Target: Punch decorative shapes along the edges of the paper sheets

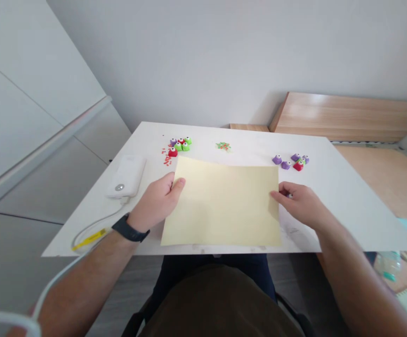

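A sheet of cream paper (220, 206) lies flat on the white table (344, 196), and it looks slightly lifted at its top edge. My left hand (157, 202) pinches the sheet's left edge, thumb on top. My right hand (296, 203) grips the right edge, its fingers curled over the paper. Beyond the sheet, on the left, stands a group of small red, green and purple craft punches (179, 146). A second group of punches (291, 161), mostly purple, sits to the right.
Small red paper bits (166, 157) and a green-and-red pile of cut-outs (223, 146) lie near the far edge. A white power bank (126, 176) with a looped cable (94, 231) and a yellow strip (90, 239) sits left of the sheet. A wall and white cabinets bound the table.
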The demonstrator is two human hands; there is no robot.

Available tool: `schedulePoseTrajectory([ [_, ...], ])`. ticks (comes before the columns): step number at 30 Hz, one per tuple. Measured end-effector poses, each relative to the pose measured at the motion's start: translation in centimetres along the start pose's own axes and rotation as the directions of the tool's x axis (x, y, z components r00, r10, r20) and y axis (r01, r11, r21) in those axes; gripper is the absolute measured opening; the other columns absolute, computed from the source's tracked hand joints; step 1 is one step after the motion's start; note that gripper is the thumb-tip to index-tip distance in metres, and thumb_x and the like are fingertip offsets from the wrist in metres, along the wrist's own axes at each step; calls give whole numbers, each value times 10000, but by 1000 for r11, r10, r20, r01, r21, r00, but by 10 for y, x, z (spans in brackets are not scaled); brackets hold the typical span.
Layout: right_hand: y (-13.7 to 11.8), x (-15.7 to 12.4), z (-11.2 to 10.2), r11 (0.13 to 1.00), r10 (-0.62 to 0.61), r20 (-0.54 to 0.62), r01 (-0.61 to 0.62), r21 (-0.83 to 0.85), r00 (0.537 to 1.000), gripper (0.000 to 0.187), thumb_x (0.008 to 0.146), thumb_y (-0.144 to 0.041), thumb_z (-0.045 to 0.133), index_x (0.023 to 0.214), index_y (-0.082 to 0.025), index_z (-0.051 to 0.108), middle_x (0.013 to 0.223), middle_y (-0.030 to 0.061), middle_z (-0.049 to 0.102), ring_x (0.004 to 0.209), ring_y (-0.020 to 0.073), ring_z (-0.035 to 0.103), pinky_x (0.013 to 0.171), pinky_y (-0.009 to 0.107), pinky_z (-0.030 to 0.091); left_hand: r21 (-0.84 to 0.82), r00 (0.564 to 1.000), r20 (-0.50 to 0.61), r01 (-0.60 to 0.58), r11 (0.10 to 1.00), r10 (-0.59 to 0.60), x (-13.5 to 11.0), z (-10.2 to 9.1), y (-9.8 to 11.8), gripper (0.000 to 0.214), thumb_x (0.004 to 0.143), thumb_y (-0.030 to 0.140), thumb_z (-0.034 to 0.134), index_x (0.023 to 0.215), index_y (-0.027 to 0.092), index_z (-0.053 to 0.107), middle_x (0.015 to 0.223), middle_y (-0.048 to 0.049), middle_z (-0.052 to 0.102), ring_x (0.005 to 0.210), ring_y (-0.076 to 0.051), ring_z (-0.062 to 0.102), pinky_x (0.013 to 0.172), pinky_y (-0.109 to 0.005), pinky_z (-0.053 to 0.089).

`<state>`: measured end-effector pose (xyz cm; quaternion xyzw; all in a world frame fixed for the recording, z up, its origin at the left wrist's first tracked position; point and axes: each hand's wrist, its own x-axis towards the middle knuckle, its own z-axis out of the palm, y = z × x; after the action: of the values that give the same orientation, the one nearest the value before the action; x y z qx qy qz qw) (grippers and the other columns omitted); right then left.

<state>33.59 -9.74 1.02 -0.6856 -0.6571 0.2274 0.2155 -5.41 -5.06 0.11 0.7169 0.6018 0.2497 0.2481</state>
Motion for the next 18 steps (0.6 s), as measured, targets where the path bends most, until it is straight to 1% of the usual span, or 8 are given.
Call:
schedulePoseTrajectory([
  [4,1,14,17,982,0,51,10,-191,999,244,925,-376,616,727,-235,634,709,12,712,646,187,602,628,315,385,302,992,122,-1,953,-38,9,4,-1,357,1045,482,385,848,241,559,854,-81,762,834,-285,722,668,-351,442],
  [7,2,19,23,975,14,73,3,-223,997,185,907,-344,624,760,-235,650,778,36,756,695,205,645,657,321,406,422,991,129,-21,906,-37,10,5,-3,346,1046,480,369,859,242,537,793,-83,729,797,-287,716,639,-354,406],
  [8,3,21,24,975,27,72,-10,-221,997,164,907,-340,626,787,-233,661,814,43,772,716,210,659,671,324,418,433,992,124,-25,901,-32,10,5,-4,334,1041,490,383,901,237,551,789,-77,725,786,-285,715,631,-353,406],
  [10,6,24,25,977,55,63,-41,-207,997,131,907,-341,631,857,-232,684,883,53,794,757,216,683,701,330,442,410,996,90,-19,912,-19,10,5,-8,324,1017,506,449,1069,215,579,848,-73,739,801,-282,722,642,-351,440],
  [13,11,28,27,978,85,41,-76,-193,996,137,892,-364,661,923,-239,707,912,50,799,789,222,700,723,335,464,393,998,-32,-37,919,54,11,6,-12,506,960,496,569,1328,151,536,1073,-140,738,927,-301,729,786,-394,539],
  [15,14,31,28,977,91,31,-83,-197,995,155,874,-385,687,918,-239,711,902,52,796,795,228,702,725,341,471,427,984,-97,-93,899,148,13,7,-10,568,937,474,610,1375,119,538,1199,-198,691,1051,-333,706,924,-451,550],
  [16,15,33,28,976,90,29,-82,-202,996,163,865,-394,699,904,-236,709,896,55,795,795,231,701,725,345,473,439,976,-104,-126,890,190,15,8,-7,559,937,463,617,1372,116,555,1228,-208,675,1110,-347,688,979,-473,539],
  [18,17,36,27,976,78,38,-68,-208,996,175,853,-403,717,882,-231,706,893,62,795,795,236,699,728,352,477,423,969,-74,-185,887,238,22,10,3,516,944,453,614,1346,131,587,1234,-192,681,1158,-352,668,1014,-484,532],
])
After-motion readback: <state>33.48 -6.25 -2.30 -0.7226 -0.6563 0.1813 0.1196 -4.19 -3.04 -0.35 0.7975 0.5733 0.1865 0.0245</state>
